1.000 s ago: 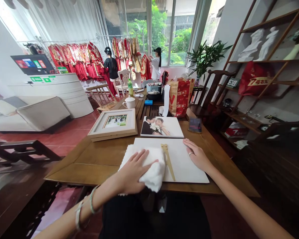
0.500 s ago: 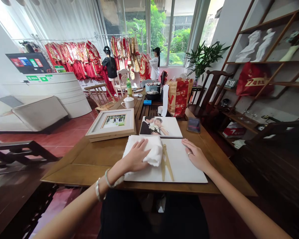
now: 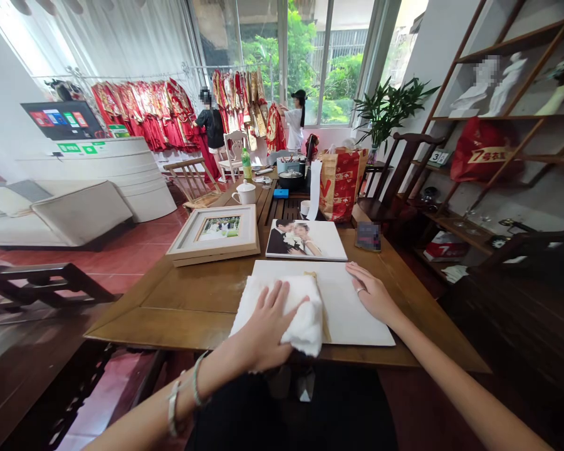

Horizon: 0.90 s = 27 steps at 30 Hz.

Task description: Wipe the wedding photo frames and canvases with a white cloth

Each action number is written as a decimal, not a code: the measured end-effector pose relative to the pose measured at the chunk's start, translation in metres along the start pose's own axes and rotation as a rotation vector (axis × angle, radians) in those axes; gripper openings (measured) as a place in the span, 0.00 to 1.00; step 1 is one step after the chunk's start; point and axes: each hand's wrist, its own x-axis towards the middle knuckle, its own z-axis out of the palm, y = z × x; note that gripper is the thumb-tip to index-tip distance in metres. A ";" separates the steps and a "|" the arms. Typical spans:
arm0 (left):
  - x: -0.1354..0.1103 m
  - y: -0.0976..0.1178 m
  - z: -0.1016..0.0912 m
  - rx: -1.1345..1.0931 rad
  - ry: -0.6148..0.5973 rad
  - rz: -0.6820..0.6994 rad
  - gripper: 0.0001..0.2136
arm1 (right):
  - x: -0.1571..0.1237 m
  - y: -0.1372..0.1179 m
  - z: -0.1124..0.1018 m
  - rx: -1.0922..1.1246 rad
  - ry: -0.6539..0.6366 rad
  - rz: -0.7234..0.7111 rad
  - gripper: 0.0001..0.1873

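A white board (image 3: 352, 313) lies flat near the front edge of the wooden table. On its left part is a folded white towel (image 3: 305, 300), with my left hand (image 3: 270, 329) pressed flat over it, fingers stretched and the thumb apart. The towel partly covers a narrow gold-coloured piece (image 3: 326, 316) on the board. My right hand (image 3: 369, 288) rests open along the board's right side, a ring on one finger. Just behind the board is a wedding photo panel (image 3: 310, 241). A pale wooden picture frame (image 3: 216, 232) lies to its left.
The brown table (image 3: 169, 316) also bears a phone (image 3: 368, 237), a white lidded mug (image 3: 245, 193), a green bottle (image 3: 247, 166) and a red-and-tan paper bag (image 3: 341, 188). Two people (image 3: 211, 125) stand by racks of red garments (image 3: 145, 116). A wooden chair (image 3: 395, 169) stands at right.
My left hand and the towel have come nearer to me and slightly right, over more of the gold-coloured piece. My right hand stays on the board. The view has shifted slightly.
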 end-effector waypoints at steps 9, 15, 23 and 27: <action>0.058 -0.012 0.005 0.043 0.152 -0.079 0.32 | -0.001 0.000 -0.001 0.028 0.011 -0.003 0.20; 0.012 0.026 0.011 -0.013 0.091 -0.018 0.40 | 0.000 0.001 0.000 0.010 0.005 0.003 0.21; 0.007 0.028 0.013 -0.023 0.083 0.089 0.36 | 0.000 0.001 0.001 0.021 0.013 0.000 0.21; 0.044 0.008 0.001 0.016 0.032 0.039 0.30 | 0.001 0.000 0.000 -0.014 0.006 -0.010 0.21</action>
